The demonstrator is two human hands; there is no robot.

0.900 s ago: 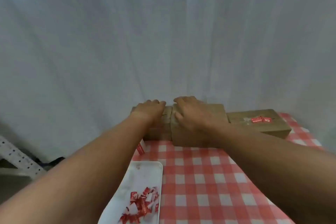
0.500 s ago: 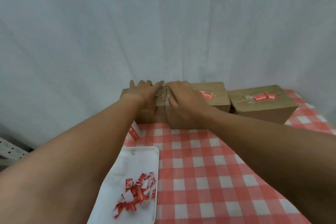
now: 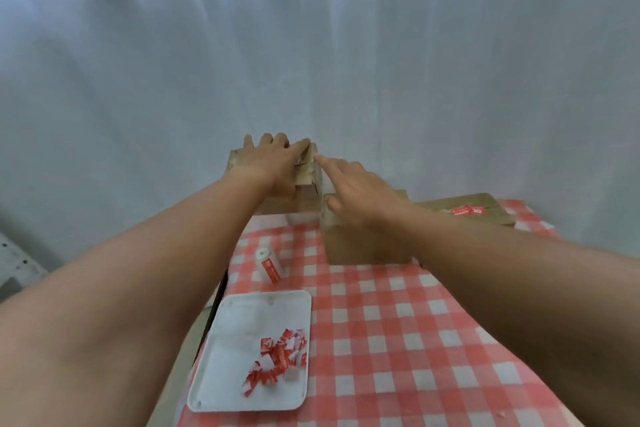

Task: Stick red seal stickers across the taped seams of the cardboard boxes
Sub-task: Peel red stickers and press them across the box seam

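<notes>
The counter (image 3: 398,322), under a red-and-white checked cloth, ends on the left just beside the white tray (image 3: 221,357); its far edge meets a pale curtain (image 3: 311,45). A broad stretch of bare cloth lies between the tray and the right forearm.

Three boxes stand along the far edge. The left box (image 3: 304,199) is raised and tilted at the corner. The left hand (image 3: 270,163) rests on top of it, fingers (image 3: 298,148) straight and spread, tips reaching its taped seam. The right hand (image 3: 360,191) lies over the middle box (image 3: 363,243), index finger stretched out to touch the left box's upper edge, thumb against the middle box's near top edge; the other fingers are loosely bent, holding nothing. The right box (image 3: 485,215), just beside the middle one, carries red stickers (image 3: 465,210) across its seam.

A sticker roll (image 3: 269,263) lies on the cloth between the boxes and the tray. Loose red and white sticker scraps (image 3: 277,360) are piled in the tray's near right corner.
</notes>
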